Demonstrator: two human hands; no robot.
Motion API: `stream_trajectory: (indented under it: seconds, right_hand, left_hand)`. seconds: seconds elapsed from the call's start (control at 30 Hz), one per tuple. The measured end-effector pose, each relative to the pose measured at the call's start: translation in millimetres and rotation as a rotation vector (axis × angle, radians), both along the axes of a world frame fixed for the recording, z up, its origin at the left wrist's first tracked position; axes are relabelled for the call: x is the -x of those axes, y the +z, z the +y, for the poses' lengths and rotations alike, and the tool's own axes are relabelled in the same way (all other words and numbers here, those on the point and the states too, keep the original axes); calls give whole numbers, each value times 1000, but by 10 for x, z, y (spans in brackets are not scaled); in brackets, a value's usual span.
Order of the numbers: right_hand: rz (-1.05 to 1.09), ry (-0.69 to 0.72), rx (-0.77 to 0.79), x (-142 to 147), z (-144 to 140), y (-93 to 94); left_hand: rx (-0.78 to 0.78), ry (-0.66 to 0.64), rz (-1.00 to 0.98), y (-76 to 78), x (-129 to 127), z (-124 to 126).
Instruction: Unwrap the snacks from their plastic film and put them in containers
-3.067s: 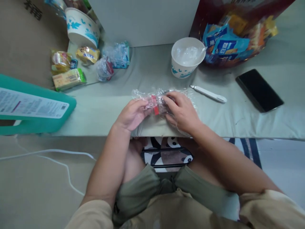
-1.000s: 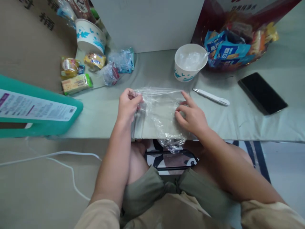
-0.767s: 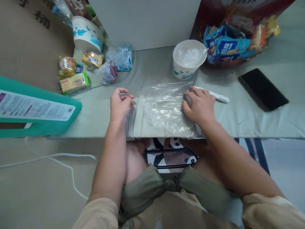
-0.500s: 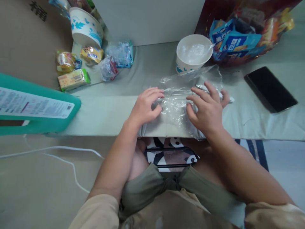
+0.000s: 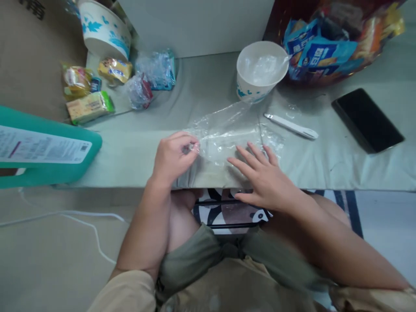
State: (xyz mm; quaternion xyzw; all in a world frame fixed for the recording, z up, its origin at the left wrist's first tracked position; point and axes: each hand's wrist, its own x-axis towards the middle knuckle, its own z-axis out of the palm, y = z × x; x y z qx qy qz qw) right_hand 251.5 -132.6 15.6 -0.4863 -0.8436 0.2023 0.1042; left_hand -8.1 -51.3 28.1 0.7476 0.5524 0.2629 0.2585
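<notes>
A clear plastic bag lies spread at the front of the cloth-covered table, creased and shiny. My left hand pinches its left edge between thumb and fingers. Fingers stretched and spread, my right hand rests over the bag's lower right part; its thumb lies nearer the table edge. Right of the bag is a slim white utility knife. Just behind the bag stands a white paper bowl with blue leaf prints, holding crumpled clear plastic.
A black phone lies at right, below a dark red tray of blue snack packs. Several wrapped snacks and another paper bowl are at left. A green jug juts in at the left edge.
My left hand has moved left and drawn the bag's edge with it. My right hand has come down toward the table edge, fingers spreading, uncovering the knife.
</notes>
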Motion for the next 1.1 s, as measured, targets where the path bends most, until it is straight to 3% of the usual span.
stream_trajectory:
  seconds: [0.1,0.17,0.23,0.37,0.43,0.5,0.57,0.63,0.67,0.73,0.83,1.1]
  right_hand:
    - [-10,-93,-130,0,9,16]
    - [72,-169,-213,-67,69,71]
    - [215,-197,-194,-179,144,155]
    - [417,-130,-26,-397,252,292]
    - [399,-53,20,-452,279,300]
    - [329,51,80,-475,296,274]
    - [251,121,152,-483,302,237]
    - [189,151,207,-491,293,207]
    - [171,157,224,-497,284,198]
    - [145,162,242,-514,263,190]
    - [123,173,250,-553,241,190]
    - [142,154,261,-665,226,132]
  left_hand:
    - [-95,166,-142,16,18,4]
    - [-52,189,-267,36,62,14]
    - [209,117,-422,73,138,39]
    - [942,-99,-523,192,357,118]
    - [1052,-128,-540,227,444,148]
    - [903,-60,-632,209,463,165]
    - [545,29,-650,139,389,179]
    - [241,-10,-476,45,241,197]
    - [185,-84,-345,-1,157,210]
    - [158,-180,-152,-78,5,243]
    - [174,-114,-88,-135,-108,302]
    - [385,117,-639,-74,-64,397]
